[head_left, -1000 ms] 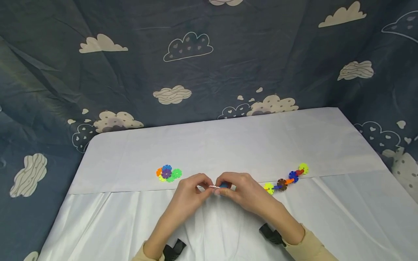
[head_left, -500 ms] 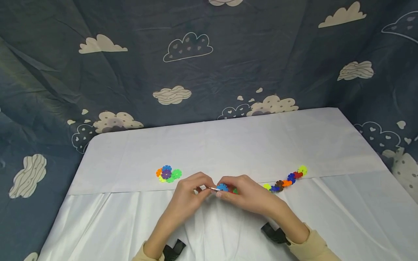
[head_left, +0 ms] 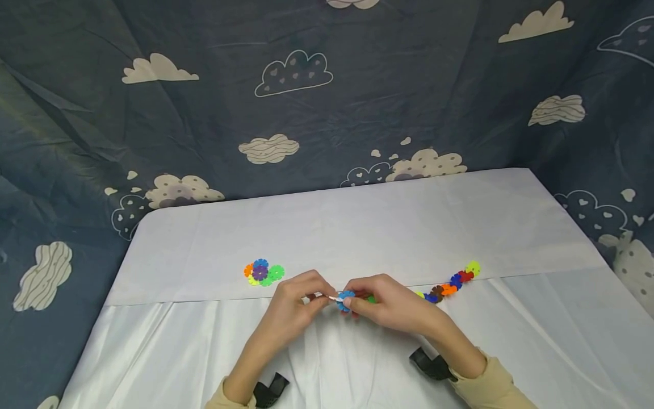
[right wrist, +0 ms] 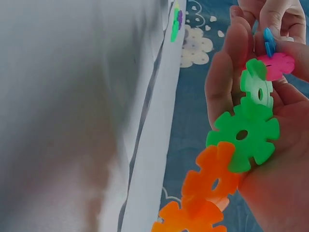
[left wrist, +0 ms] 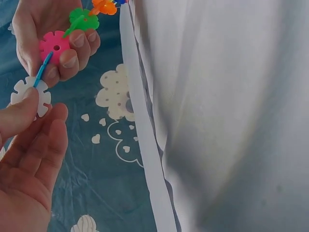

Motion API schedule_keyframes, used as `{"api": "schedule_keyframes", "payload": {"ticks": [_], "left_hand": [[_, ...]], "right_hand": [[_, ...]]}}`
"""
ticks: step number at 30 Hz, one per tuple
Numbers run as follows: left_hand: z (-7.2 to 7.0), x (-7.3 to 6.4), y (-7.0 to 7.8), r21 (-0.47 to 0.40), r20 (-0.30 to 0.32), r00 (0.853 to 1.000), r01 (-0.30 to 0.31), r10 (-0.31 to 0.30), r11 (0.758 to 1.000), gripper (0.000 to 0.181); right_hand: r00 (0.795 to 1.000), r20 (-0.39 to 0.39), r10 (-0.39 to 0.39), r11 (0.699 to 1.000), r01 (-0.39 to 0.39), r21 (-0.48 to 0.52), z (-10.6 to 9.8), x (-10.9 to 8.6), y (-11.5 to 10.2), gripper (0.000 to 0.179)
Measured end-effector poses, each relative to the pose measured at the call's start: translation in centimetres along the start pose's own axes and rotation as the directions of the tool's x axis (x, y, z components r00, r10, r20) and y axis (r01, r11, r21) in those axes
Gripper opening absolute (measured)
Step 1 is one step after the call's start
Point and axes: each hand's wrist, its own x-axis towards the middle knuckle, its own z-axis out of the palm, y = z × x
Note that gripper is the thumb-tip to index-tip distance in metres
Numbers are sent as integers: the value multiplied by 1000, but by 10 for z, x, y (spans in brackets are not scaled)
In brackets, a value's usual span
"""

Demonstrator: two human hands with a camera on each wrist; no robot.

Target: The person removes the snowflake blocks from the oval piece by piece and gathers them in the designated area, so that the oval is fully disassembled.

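My left hand [head_left: 301, 298] pinches a white notched interlocking disc [left wrist: 30, 95] between thumb and fingers. A blue disc [head_left: 346, 301], seen edge-on in the left wrist view, meets the white one; whether they are locked together, I cannot tell. The blue disc heads a chain of interlocking discs, through a pink disc [left wrist: 54, 47], green discs [right wrist: 244, 137] and orange discs [right wrist: 212, 171]. My right hand [head_left: 380, 301] grips the chain near its blue and pink end, thumb on the blue disc. Part of the chain is hidden behind that hand in the head view.
The chain trails to the right over the white-covered table [head_left: 327, 238], ending at a yellow disc [head_left: 473, 268]. Left of my hands lies a small pile of loose discs [head_left: 260, 272]. A dark cloud-print cloth [head_left: 327, 113] hangs behind the table.
The blue disc, at first mostly covered by my right fingers, now shows between the hands. My right hand has shifted its grip and the trailing chain has twisted slightly. My left hand stays nearly still.
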Motion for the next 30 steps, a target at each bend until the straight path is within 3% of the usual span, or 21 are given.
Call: {"api": "schedule_keyframes", "payload": {"ticks": [10,26,30], "left_hand": [[-4,1,-6,-1,18,998,-62,62,998,28],[-5,1,-8,-4,13,999,-46,46,999,27],[-5,1,-9,-2,13,998,-67,67,998,26]], "right_hand": [[999,-42,-19,999,18,-36,3,1,-1,17],[996,-76,-40,998,37,-46,6,2,0,19],[997,-69,-40,999,38,-26,5,2,1,18]]}}
